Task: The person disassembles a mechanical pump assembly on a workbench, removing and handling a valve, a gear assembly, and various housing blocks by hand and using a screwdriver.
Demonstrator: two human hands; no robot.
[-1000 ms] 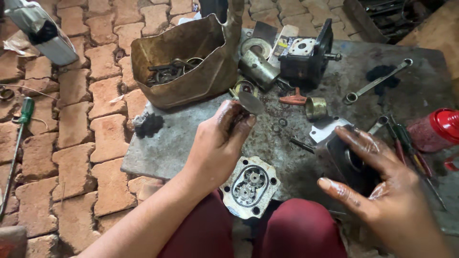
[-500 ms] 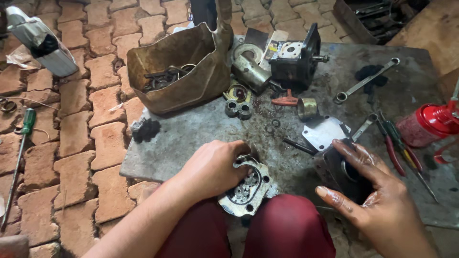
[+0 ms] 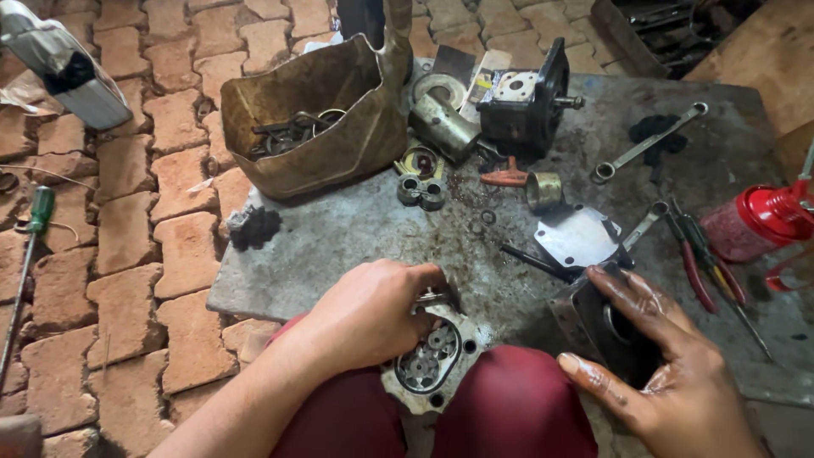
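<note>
A grey metal pump body (image 3: 434, 365) with two small gears in its bore rests between my knees at the near edge of the steel plate (image 3: 339, 237). My left hand (image 3: 373, 309) lies over its top left side, fingers curled around the housing. My right hand (image 3: 670, 373), oily and dark, rests with spread fingers on a dark round housing (image 3: 606, 326) at the right, next to a shiny flat cover plate (image 3: 581, 237).
A cut brass-coloured can (image 3: 322, 119) holds loose parts at the back left. A black pump block (image 3: 526, 106), a cylinder (image 3: 445, 127), a bushing (image 3: 421, 191), a brass sleeve (image 3: 544, 191), a spanner (image 3: 649, 144), red pliers (image 3: 708, 267) and a red oil can (image 3: 759, 216) lie around. A green screwdriver (image 3: 34, 229) rests on brick paving.
My left hand drew back from the small parts in the middle of the plate and settled onto the gear housing between my knees. My right hand stayed on the dark housing.
</note>
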